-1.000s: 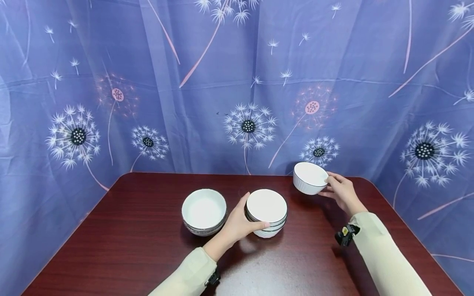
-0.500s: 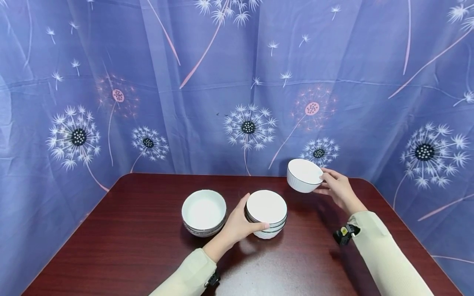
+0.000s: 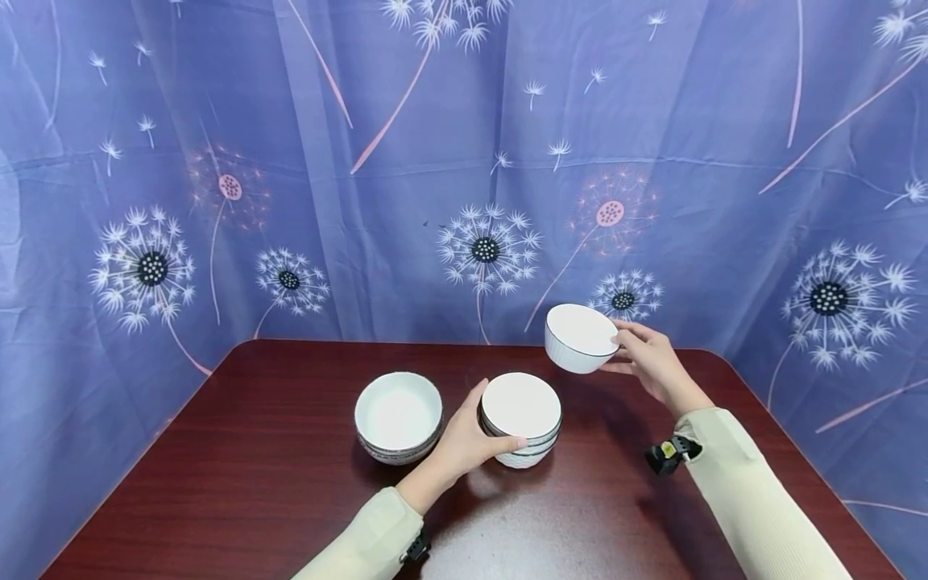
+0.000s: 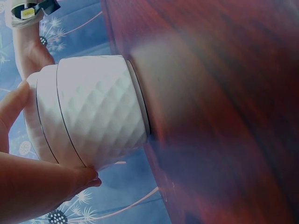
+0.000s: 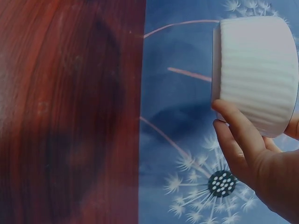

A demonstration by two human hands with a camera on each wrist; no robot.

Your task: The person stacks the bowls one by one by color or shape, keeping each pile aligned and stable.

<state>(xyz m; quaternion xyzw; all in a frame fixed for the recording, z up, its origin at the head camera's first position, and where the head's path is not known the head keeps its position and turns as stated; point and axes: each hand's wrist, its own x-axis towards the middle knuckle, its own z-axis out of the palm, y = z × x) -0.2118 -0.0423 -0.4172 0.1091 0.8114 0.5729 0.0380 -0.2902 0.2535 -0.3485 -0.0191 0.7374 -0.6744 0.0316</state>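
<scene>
My right hand (image 3: 648, 360) pinches a white ribbed bowl (image 3: 573, 354) by its right side, thumb at the rim and fingers below. The bowl is in the air behind and to the right of a stack of white bowls (image 3: 520, 411) with dark rims. Around that stack's left side curls my left hand (image 3: 466, 439), thumb at the front and fingers at the back. In the left wrist view the stacked bowls (image 4: 100, 107) show a dimpled outside wall. The ribbed wall of the raised bowl (image 5: 257, 70) fills the upper right of the right wrist view.
A second stack of white bowls (image 3: 399, 412) with patterned outsides stands left of my left hand. Everything stands on a dark red wooden table (image 3: 239, 451). A blue curtain (image 3: 391, 242) with dandelion prints hangs right behind the table's far edge.
My right hand has carried the ribbed bowl to the left and slightly up, closer to the middle stack. The left hand and both stacks have stayed in place.
</scene>
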